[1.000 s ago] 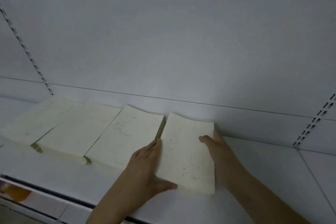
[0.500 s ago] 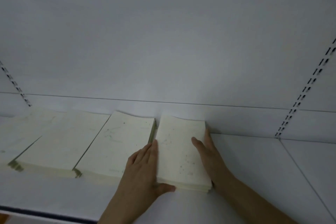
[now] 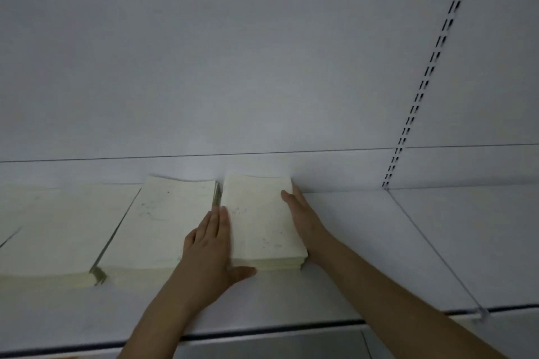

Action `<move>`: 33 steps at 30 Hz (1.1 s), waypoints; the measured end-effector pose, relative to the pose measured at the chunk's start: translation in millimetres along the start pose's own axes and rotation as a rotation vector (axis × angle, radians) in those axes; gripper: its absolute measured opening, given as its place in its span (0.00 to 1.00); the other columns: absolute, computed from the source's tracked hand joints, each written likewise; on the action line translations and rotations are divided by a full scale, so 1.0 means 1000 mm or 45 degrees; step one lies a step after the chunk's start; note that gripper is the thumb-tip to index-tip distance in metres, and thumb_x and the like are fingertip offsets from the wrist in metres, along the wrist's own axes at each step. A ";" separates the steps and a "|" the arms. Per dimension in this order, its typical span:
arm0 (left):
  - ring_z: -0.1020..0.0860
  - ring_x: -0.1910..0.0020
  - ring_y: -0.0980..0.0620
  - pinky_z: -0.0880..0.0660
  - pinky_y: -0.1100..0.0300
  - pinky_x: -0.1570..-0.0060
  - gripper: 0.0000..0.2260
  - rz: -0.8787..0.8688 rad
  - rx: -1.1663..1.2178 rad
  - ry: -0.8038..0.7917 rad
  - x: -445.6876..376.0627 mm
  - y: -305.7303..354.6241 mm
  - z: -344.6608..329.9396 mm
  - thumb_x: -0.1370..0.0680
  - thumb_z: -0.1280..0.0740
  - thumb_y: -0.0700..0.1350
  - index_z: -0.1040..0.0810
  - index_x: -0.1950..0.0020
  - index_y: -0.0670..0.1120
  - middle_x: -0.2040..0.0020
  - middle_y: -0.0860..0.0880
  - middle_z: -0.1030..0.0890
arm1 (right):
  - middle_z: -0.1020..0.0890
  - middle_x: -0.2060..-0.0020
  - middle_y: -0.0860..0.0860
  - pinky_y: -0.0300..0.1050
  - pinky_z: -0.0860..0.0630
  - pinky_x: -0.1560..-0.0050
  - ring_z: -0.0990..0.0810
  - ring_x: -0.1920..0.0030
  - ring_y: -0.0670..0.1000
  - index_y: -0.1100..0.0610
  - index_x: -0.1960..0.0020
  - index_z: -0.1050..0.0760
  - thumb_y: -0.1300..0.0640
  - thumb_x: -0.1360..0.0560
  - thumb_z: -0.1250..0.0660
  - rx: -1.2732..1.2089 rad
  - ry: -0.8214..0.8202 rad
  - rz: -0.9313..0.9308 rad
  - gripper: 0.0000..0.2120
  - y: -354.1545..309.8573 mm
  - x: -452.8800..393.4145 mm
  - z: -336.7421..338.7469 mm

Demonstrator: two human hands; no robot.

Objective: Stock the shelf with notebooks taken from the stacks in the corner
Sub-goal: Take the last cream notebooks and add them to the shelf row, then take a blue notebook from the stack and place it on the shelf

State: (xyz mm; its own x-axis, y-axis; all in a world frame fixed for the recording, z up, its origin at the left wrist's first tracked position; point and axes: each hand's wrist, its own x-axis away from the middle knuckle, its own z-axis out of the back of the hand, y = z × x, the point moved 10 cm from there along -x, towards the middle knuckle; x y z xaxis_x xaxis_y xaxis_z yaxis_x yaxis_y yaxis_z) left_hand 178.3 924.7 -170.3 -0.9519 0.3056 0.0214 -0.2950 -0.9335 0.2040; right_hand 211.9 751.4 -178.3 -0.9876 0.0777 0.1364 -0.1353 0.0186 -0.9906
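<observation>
Lower left of the frame: earlier notebook piles [image 3: 67,230] lying flat in a row on the shelf [image 3: 364,242]. Just right of centre: newest notebook stack [image 3: 259,221], long axis running from front edge to back panel [image 3: 262,67], far end apparently against it. Left hand [image 3: 213,245] flat, fingers straight along the stack's left edge, thumb at its front. Right hand [image 3: 303,218] open, pressed to its right side. Likely squaring up; both hands equally near.
</observation>
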 end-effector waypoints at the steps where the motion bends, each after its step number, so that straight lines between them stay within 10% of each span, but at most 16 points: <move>1: 0.61 0.22 0.49 0.57 0.51 0.24 0.57 -0.006 0.005 -0.008 0.000 0.001 -0.001 0.30 0.36 0.71 0.70 0.24 0.42 0.21 0.45 0.63 | 0.30 0.32 0.43 0.43 0.33 0.34 0.29 0.37 0.45 0.44 0.24 0.42 0.47 0.18 0.45 0.028 0.008 0.000 0.23 -0.001 0.000 0.002; 5: 0.61 0.22 0.48 0.55 0.49 0.24 0.67 -0.008 0.081 -0.105 0.006 0.004 0.006 0.48 0.52 0.85 0.69 0.23 0.44 0.21 0.46 0.65 | 0.41 0.23 0.49 0.47 0.44 0.26 0.40 0.25 0.51 0.50 0.21 0.49 0.41 0.19 0.46 0.276 0.097 0.003 0.29 -0.013 0.006 0.029; 10: 0.54 0.21 0.51 0.50 0.51 0.25 0.46 -0.051 0.312 0.274 0.022 0.039 0.053 0.31 0.46 0.72 0.51 0.20 0.49 0.19 0.49 0.54 | 0.42 0.23 0.47 0.38 0.49 0.29 0.43 0.24 0.46 0.52 0.21 0.46 0.43 0.19 0.47 0.472 0.221 0.346 0.29 -0.067 0.046 0.088; 19: 0.39 0.27 0.62 0.45 0.67 0.29 0.31 -0.617 0.596 0.226 0.024 0.370 -0.014 0.22 0.41 0.63 0.45 0.22 0.57 0.23 0.60 0.40 | 0.43 0.23 0.43 0.40 0.48 0.26 0.45 0.24 0.42 0.49 0.21 0.48 0.38 0.21 0.52 0.867 0.559 0.780 0.31 -0.160 0.182 0.313; 33: 0.33 0.31 0.55 0.36 0.64 0.33 0.25 -1.122 0.654 0.009 0.014 0.752 -0.119 0.20 0.38 0.56 0.36 0.25 0.50 0.29 0.52 0.31 | 0.34 0.27 0.47 0.44 0.38 0.29 0.34 0.28 0.47 0.52 0.24 0.39 0.44 0.18 0.46 0.925 1.216 0.559 0.25 -0.149 0.343 0.717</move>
State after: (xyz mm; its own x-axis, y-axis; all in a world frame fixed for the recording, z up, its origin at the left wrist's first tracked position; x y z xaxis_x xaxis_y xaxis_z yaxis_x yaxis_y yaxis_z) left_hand -66.5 204.4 -133.2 -0.4143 0.8424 -0.3445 -0.8215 -0.1832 0.5400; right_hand -163.6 60.1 9.9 -0.5517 0.6267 -0.5503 -0.1241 -0.7141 -0.6889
